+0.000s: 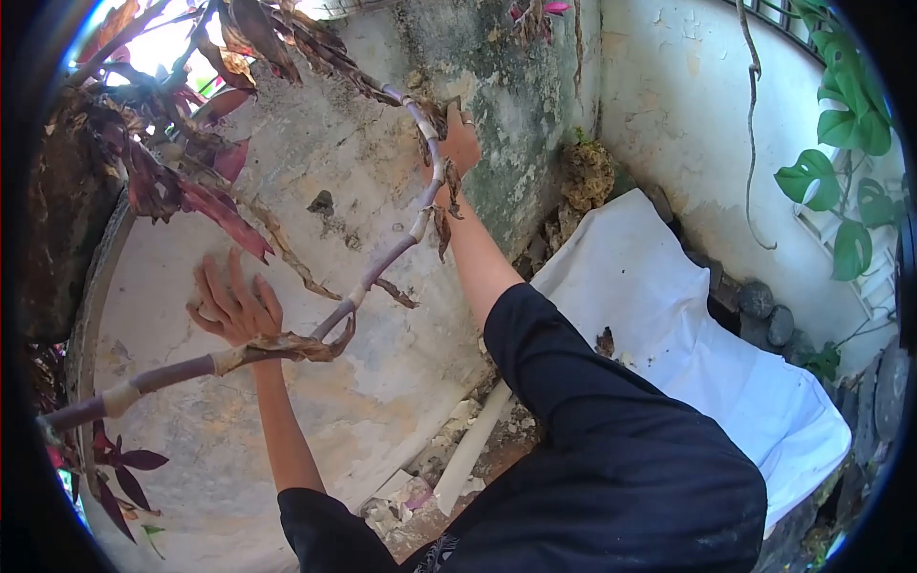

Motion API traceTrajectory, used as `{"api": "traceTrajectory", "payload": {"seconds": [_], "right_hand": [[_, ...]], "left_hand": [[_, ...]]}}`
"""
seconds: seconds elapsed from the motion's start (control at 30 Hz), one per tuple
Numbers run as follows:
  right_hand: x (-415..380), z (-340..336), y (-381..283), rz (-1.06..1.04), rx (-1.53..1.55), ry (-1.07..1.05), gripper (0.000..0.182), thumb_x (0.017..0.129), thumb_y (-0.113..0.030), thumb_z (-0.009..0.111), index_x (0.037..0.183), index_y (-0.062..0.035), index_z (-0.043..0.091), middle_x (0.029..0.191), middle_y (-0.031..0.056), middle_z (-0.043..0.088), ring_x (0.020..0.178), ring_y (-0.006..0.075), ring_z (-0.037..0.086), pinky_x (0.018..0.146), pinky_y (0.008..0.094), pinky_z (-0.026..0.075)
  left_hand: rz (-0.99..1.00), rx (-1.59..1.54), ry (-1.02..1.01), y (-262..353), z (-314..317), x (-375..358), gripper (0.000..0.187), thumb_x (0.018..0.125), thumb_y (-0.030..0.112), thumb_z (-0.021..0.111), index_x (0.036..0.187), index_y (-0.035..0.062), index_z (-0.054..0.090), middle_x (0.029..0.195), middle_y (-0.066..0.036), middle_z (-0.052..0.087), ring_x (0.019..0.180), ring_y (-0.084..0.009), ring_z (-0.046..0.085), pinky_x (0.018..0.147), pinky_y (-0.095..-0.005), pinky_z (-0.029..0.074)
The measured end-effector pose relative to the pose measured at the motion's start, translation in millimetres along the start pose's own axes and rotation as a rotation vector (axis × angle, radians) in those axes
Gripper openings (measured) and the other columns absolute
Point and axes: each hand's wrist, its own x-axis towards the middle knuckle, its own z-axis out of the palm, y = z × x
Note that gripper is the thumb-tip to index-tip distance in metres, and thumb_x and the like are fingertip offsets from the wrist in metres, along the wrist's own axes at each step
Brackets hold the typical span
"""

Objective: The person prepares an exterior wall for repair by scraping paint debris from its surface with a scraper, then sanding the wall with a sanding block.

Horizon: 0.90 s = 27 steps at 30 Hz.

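A long purple-brown plant stem (pixel 392 256) with pale joints arches across the view in front of the wall. Dried leaf pieces (pixel 441 229) cling to it. My right hand (pixel 461 143) is raised by the stem's upper part, fingers curled at a withered brown leaf (pixel 435 119); the leaf and stem partly hide the fingertips. Lower down on the left, my left hand (pixel 239 304) rests on the stained concrete wall (pixel 191 420) with its fingers spread. The stem and a curled dry leaf (pixel 306 346) pass in front of that wrist.
A white cloth (pixel 659 277) covers part of the ground at right, beside dark stones (pixel 757 299). A pale pipe (pixel 473 449) lies at the wall's foot. Dark red leaves (pixel 205 196) hang at upper left; a green climbing plant (pixel 845 124) hangs at upper right.
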Motion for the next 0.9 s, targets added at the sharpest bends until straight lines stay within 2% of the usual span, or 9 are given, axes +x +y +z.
{"api": "traceTrajectory", "payload": {"seconds": [0.03, 0.1, 0.43, 0.6, 0.73, 0.83, 0.9], "right_hand": [[-2, -1, 5, 0.007, 0.0, 0.002, 0.051, 0.063, -0.018, 0.071, 0.11, -0.0098, 0.055, 0.099, 0.0123, 0.058, 0.076, 0.0318, 0.061, 0.064, 0.0399, 0.048], [1, 5, 19, -0.152, 0.039, 0.096, 0.055, 0.061, -0.018, 0.072, 0.113, -0.0106, 0.055, 0.099, 0.0101, 0.059, 0.074, 0.0305, 0.06, 0.063, 0.0398, 0.048], [12, 6, 55, -0.373, -0.001, 0.096, 0.049, 0.061, -0.013, 0.069, 0.108, -0.0119, 0.055, 0.098, 0.0069, 0.057, 0.072, 0.028, 0.06, 0.057, 0.0375, 0.048], [18, 7, 25, -0.11, -0.069, 0.093, 0.038, 0.067, -0.016, 0.068, 0.103, -0.0113, 0.056, 0.097, 0.0068, 0.056, 0.075, 0.0291, 0.06, 0.058, 0.0396, 0.048], [20, -1, 15, -0.064, -0.031, 0.045, 0.033, 0.07, -0.017, 0.066, 0.101, -0.0112, 0.055, 0.098, 0.008, 0.056, 0.077, 0.0301, 0.06, 0.058, 0.0413, 0.048], [40, 5, 12, 0.033, -0.053, 0.044, 0.029, 0.071, -0.018, 0.066, 0.098, -0.0113, 0.058, 0.092, 0.0088, 0.059, 0.077, 0.0307, 0.061, 0.059, 0.0424, 0.048], [64, 5, 27, 0.072, -0.127, 0.056, 0.021, 0.071, -0.018, 0.064, 0.091, -0.0112, 0.062, 0.085, 0.0094, 0.062, 0.077, 0.0313, 0.061, 0.062, 0.0422, 0.049]], "left_hand": [[-0.003, -0.004, -0.005, 0, 0, -2, 0.036, 0.088, 0.029, 0.042, 0.12, 0.0178, 0.052, 0.13, -0.009, 0.043, 0.12, -0.0252, 0.041, 0.105, -0.0471, 0.01], [-0.005, -0.003, 0.003, 0, 3, 1, 0.036, 0.087, 0.029, 0.042, 0.12, 0.018, 0.052, 0.131, -0.009, 0.042, 0.121, -0.0252, 0.04, 0.104, -0.0472, 0.01], [0.014, 0.033, -0.043, -1, 0, -6, 0.036, 0.085, 0.029, 0.047, 0.118, 0.0142, 0.052, 0.133, -0.01, 0.041, 0.124, -0.0262, 0.036, 0.104, -0.0489, 0.011], [0.046, 0.028, -0.018, -3, 1, -4, 0.034, 0.085, 0.028, 0.046, 0.116, 0.014, 0.053, 0.133, -0.01, 0.041, 0.123, -0.0263, 0.038, 0.104, -0.0487, 0.012], [0.034, 0.033, -0.01, -2, 2, -3, 0.034, 0.086, 0.028, 0.046, 0.116, 0.0148, 0.054, 0.133, -0.01, 0.041, 0.122, -0.026, 0.039, 0.104, -0.0487, 0.012], [0.026, 0.037, -0.022, -3, 1, -6, 0.034, 0.086, 0.028, 0.045, 0.116, 0.0149, 0.053, 0.133, -0.01, 0.041, 0.122, -0.0261, 0.039, 0.104, -0.0489, 0.012], [0.019, 0.045, -0.027, -3, 1, -5, 0.034, 0.086, 0.029, 0.045, 0.117, 0.0148, 0.053, 0.133, -0.01, 0.04, 0.122, -0.0263, 0.039, 0.104, -0.0491, 0.013]]}}
